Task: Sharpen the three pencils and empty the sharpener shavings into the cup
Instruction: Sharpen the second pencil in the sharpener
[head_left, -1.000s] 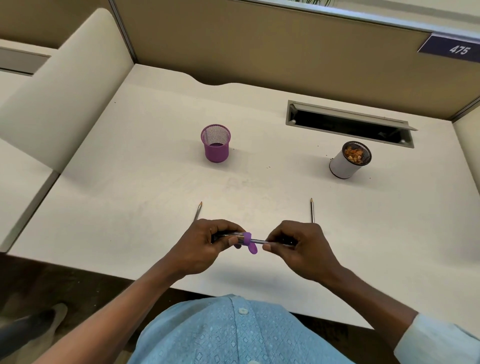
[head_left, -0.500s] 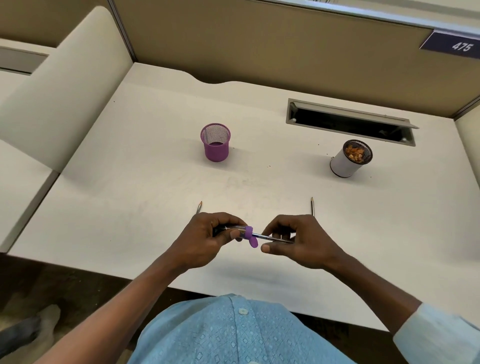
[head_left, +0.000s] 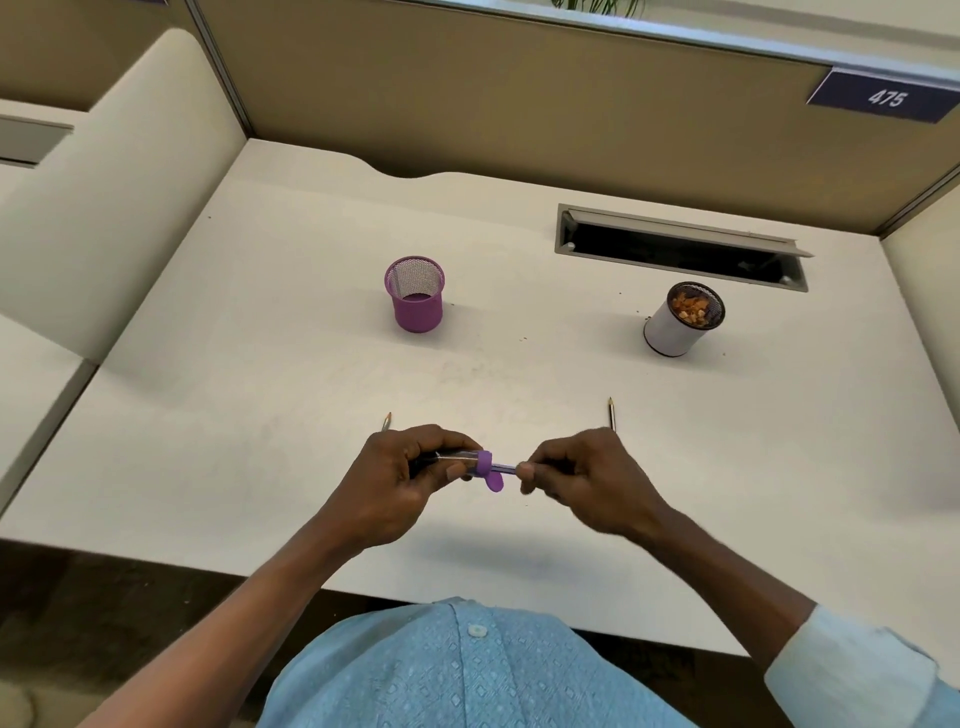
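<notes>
Right now my left hand (head_left: 400, 478) has its grip curled round the sharpener (head_left: 467, 460), and my right hand (head_left: 582, 478) pinches the pencil (head_left: 506, 469) pushed into it, both just above the worktop (head_left: 260, 389). If I twist at an angle, the lead could snap inside, and shavings might spill well short of the cup (head_left: 675, 325). Half a second ago my right-hand grip sat farther back along the pencil.
</notes>
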